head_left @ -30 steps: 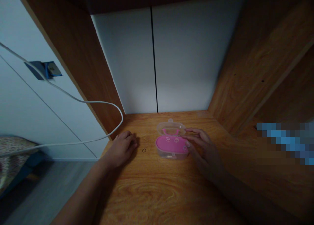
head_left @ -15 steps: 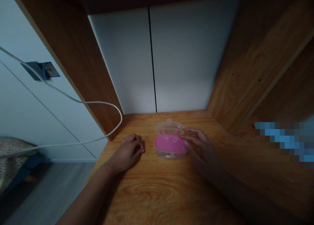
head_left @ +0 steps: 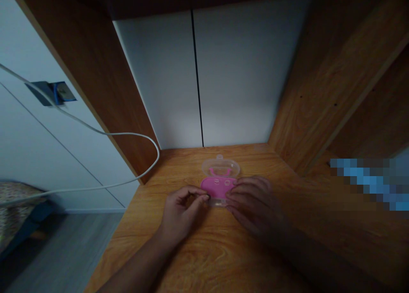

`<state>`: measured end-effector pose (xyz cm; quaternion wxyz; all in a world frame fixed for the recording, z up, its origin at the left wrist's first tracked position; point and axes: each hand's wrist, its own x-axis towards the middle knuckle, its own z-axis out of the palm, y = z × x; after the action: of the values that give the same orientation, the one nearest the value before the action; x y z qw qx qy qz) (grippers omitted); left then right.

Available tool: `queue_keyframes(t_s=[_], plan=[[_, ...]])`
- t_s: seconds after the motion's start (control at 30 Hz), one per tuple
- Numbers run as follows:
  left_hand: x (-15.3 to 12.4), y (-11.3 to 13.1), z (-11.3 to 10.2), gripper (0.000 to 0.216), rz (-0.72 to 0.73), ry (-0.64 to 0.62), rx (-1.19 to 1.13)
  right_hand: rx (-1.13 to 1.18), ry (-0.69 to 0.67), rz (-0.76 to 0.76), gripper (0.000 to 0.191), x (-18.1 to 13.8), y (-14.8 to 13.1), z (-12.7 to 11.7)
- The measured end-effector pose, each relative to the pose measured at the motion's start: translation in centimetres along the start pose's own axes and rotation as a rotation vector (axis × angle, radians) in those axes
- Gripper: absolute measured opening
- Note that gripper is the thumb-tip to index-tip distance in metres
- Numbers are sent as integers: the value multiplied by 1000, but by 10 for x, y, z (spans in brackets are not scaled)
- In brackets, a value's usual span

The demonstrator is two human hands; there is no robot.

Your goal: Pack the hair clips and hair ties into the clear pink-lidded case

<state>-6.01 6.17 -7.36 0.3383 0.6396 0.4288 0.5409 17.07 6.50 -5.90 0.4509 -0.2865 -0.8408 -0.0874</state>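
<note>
Wooden desk [head_left: 198, 259] in a dim alcove, grain swirled, surface smooth. 2 white back panels [head_left: 239, 71] met at 1 dark vertical seam. 2 wood side walls: left wall [head_left: 105, 92] and right wall [head_left: 319, 92]. 1 white cable [head_left: 128, 134] looped past the left wall's front edge, hanging clear of the desk. Grey floor [head_left: 64, 250] lay beyond the desk's left edge.

1 box [head_left: 219, 185] sat mid-desk, near the back: small, rounded, pink base, with 1 clear plastic lid [head_left: 221, 167] hinged open toward the panels. It stood well apart from both side walls and both desk edges, with bare wood all round.

2 hands. Left hand [head_left: 180, 210] lay just beside the box's left end, fingers curled, thumb and forefinger tips pinched together at the box rim; anything between them was too small to tell. Right hand [head_left: 255, 205] lay over the box's right end, fingers half-bent and touching it; thumb was hidden, so a real grip could not be told. Both forearms rested low over the near desk.
</note>
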Motion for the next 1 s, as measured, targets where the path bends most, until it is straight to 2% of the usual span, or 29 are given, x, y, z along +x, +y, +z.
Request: queue_keyframes(t_s=[0.1,0.27,0.4,0.63,0.83,1.0], plan=[[-13,5,15,6,18,-71,-48,9,-69,-64,26,-1,-3,1],[-17,7,24,11,-87,-130,-237,59,-7,-107,13,-1,-3,5],[-16,9,24,11,-136,-154,-324,75,-9,-99,13,0,-2,6],[-15,8,25,8,-137,-168,-309,94,-17,-90,17,0,-2,5],[-15,6,24,8,-133,-180,-284,95,-45,-79,13,2,-5,3],[-15,4,23,7,-84,-156,-222,107,-37,-46,14,1,-3,3]])
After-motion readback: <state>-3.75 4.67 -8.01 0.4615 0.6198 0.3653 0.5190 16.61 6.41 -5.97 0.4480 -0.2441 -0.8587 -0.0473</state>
